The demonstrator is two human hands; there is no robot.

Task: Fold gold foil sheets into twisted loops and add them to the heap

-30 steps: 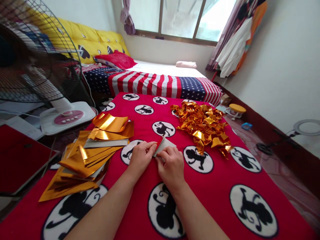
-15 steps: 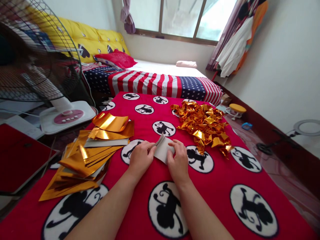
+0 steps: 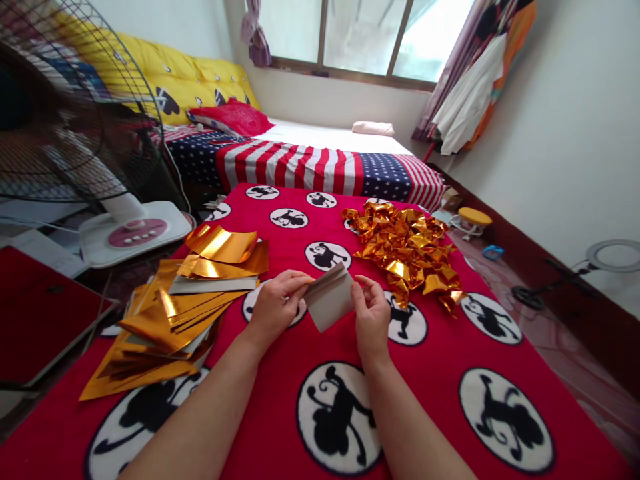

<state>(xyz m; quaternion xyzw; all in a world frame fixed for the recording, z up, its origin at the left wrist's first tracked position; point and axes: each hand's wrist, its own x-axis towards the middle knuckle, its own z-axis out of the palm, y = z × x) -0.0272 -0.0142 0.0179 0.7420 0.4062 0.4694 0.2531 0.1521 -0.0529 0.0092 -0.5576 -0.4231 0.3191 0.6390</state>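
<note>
A partly folded sheet of foil paper [image 3: 330,300], its dull grey side facing me, is held between my two hands over the red cloth. My left hand [image 3: 280,303] pinches its left edge between thumb and fingers. At the right edge, my right hand [image 3: 371,313] grips it the same way. A fold runs along the sheet's far side. To the left lies a fanned stack of gold foil sheets [image 3: 195,307], some with the grey side up. On the right is a heap of folded gold foil pieces [image 3: 405,247].
A red cloth with monkey prints [image 3: 425,407] covers the table. On the left stands a fan [image 3: 135,227], close to the table's edge. A bed with a flag-patterned cover [image 3: 300,167] lies beyond. A ring light [image 3: 613,257] is at the right.
My hands have moved apart toward the paper's left and right edges. The sheet has been lifted and tilted, showing more of its grey face. Both piles look the same.
</note>
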